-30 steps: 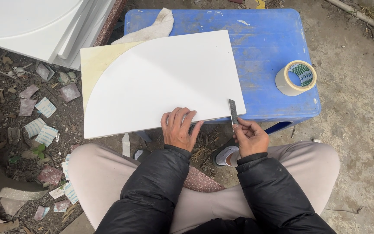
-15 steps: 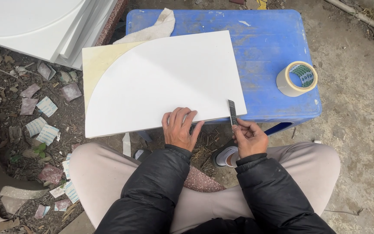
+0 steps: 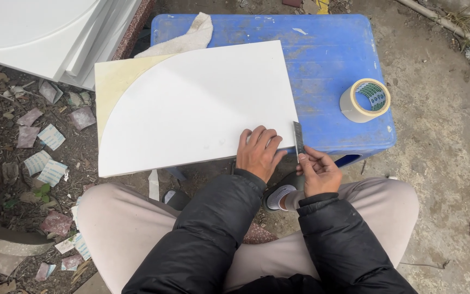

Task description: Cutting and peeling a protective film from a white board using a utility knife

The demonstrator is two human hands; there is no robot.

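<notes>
- Board [image 3: 191, 109]: flat, smooth, white, matte sheet; far-left corner shows a yellowish bare patch bounded by a curved edge, so the white face reads as a quarter-round shape. Lies flat on the blue plastic stool [image 3: 333, 60], overhanging the stool's left and near sides.
- Stool: scuffed blue plastic, rounded corners, worn pale streaks on top.
- Blade [image 3: 298, 139]: thin, narrow, grey metal strip, standing against the board's near-right corner, along its right edge.
- Tape roll [image 3: 364, 100]: beige ring with dark inner core, lies flat on the stool right of the board, well apart from it.
- Cloth [image 3: 189, 38]: crumpled off-white rag at the board's far edge, partly tucked under it.
- Left hand [image 3: 258, 152]: palm down on the board's near-right corner, fingers spread and flat, pressing on the surface, gripping nothing. Wrist bent back, black puffy sleeve coming from below.
- Right hand [image 3: 317, 171]: just right of the board's corner, below the stool's edge; fingers curled closed, thumb and fingertips pinching the blade's lower end. Forearm angled up-left.
- Ground left of the board: dirt littered with small paper scraps [image 3: 44, 158].
- Stacked white panels [image 3: 44, 32] beyond the board's far-left corner.
</notes>
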